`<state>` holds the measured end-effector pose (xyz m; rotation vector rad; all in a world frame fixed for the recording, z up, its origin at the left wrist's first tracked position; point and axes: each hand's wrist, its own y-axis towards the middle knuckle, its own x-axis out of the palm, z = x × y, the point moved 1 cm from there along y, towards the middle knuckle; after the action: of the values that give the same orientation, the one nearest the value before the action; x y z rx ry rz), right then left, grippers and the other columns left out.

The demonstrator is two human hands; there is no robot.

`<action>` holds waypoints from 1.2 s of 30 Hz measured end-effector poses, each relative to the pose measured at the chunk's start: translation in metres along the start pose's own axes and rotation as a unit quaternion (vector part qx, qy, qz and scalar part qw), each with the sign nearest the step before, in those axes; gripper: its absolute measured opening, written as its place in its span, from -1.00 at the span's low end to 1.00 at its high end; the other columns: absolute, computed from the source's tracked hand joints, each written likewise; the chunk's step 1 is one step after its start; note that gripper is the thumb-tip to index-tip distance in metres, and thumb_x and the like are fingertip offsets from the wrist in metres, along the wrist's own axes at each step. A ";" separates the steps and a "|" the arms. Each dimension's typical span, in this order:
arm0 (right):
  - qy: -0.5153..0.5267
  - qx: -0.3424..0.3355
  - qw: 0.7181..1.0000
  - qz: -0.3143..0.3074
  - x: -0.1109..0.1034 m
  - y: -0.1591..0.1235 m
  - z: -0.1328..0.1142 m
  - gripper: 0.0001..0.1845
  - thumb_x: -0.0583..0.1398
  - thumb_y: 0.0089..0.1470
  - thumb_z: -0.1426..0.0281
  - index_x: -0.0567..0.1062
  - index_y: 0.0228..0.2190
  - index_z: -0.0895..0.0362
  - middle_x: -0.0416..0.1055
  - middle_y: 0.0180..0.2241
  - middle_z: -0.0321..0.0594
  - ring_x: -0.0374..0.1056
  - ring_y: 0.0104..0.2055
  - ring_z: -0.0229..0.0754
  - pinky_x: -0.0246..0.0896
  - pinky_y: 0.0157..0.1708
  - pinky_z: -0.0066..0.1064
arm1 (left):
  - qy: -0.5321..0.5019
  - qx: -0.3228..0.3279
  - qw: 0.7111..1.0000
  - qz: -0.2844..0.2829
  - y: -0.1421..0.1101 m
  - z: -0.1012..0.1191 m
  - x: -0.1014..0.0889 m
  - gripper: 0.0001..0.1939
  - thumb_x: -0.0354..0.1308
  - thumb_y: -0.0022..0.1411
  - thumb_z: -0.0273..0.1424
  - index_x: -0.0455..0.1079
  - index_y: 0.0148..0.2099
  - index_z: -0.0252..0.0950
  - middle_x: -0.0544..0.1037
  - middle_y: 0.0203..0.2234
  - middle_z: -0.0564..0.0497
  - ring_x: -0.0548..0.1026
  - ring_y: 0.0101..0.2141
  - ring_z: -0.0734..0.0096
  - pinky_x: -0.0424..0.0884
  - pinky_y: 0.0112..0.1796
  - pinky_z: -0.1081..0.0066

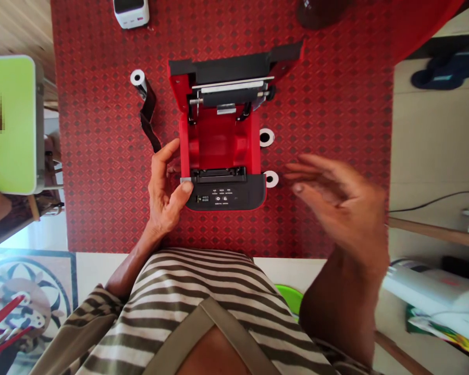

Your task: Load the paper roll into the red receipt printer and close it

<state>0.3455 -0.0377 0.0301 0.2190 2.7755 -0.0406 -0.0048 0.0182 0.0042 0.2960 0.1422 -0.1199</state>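
A red and black label printer (222, 140) stands on the table with its lid (234, 67) raised, and its red paper bay shows bare inside. My left hand (166, 192) grips the printer's left side, thumb on the black front panel (226, 195) and fingers along the outer wall. To the right, my right hand (336, 192) hovers with its fingers apart and nothing in them. Between it and the printer lie two white-ended rolls, an upper roll (271, 137) and a lower roll (274, 179). Left of the printer is a roll of dark ribbon (138, 78), partly unwound towards my left hand.
A red patterned cloth (101, 208) covers the table. At its far edge are a small white device (131, 13) and a dark rounded object (320, 11). A green-topped surface (11, 151) stands to the left, and a dark slipper (445, 72) lies on the floor at right.
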 end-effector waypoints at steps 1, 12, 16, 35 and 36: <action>-0.014 -0.006 1.000 0.019 -0.002 0.011 0.001 -0.55 0.55 0.46 0.22 0.84 0.31 -0.17 0.92 0.16 -0.14 0.89 0.15 0.01 0.87 0.24 -0.03 | 0.003 0.001 1.000 -0.002 0.000 0.000 0.000 -0.20 0.35 0.71 0.32 0.46 0.78 0.24 0.64 0.58 -0.13 0.66 0.54 -0.37 0.75 0.43 -0.35; -0.072 -0.066 0.994 -0.039 0.046 0.103 0.022 -0.60 0.59 0.13 0.26 0.84 0.02 -0.11 0.88 0.00 -0.16 0.68 -0.04 0.07 0.61 0.09 0.02 | 0.033 0.004 0.999 -0.026 -0.005 -0.011 -0.005 -0.09 0.29 0.74 0.38 0.29 0.85 0.14 0.54 0.64 -0.18 0.59 0.60 -0.31 0.70 0.49 -0.19; -0.053 -0.058 0.997 -0.021 0.041 0.098 0.021 -0.63 0.55 0.21 0.09 0.72 0.00 -0.12 0.84 -0.05 -0.14 0.66 -0.11 0.06 0.58 -0.04 -0.02 | 0.038 -0.001 0.999 -0.027 -0.006 -0.008 -0.004 -0.10 0.29 0.74 0.38 0.28 0.85 0.17 0.53 0.65 -0.15 0.57 0.62 -0.29 0.63 0.56 -0.24; 0.028 -0.029 0.979 -0.201 0.024 0.065 -0.111 -0.38 0.76 0.11 -0.19 0.87 0.00 -0.12 0.83 -0.13 -0.27 0.73 -0.15 0.01 0.70 -0.11 -0.12 | 0.035 0.025 0.999 -0.021 -0.005 -0.008 0.003 -0.21 0.31 0.81 0.23 0.31 0.85 0.17 0.59 0.65 -0.19 0.61 0.56 -0.35 0.65 0.50 -0.32; -0.005 -0.051 0.979 -0.199 0.029 0.068 -0.112 -0.46 0.75 0.18 -0.08 0.85 0.03 -0.10 0.86 -0.08 -0.27 0.76 -0.10 0.00 0.71 -0.03 -0.13 | 0.033 0.024 0.999 -0.023 -0.006 -0.008 0.003 -0.21 0.31 0.81 0.22 0.30 0.85 0.16 0.58 0.66 -0.20 0.61 0.57 -0.35 0.63 0.51 -0.34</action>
<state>0.2906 0.0398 0.1243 -0.3635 2.7551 0.0011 -0.0035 0.0151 -0.0057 0.3453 0.2115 -0.1595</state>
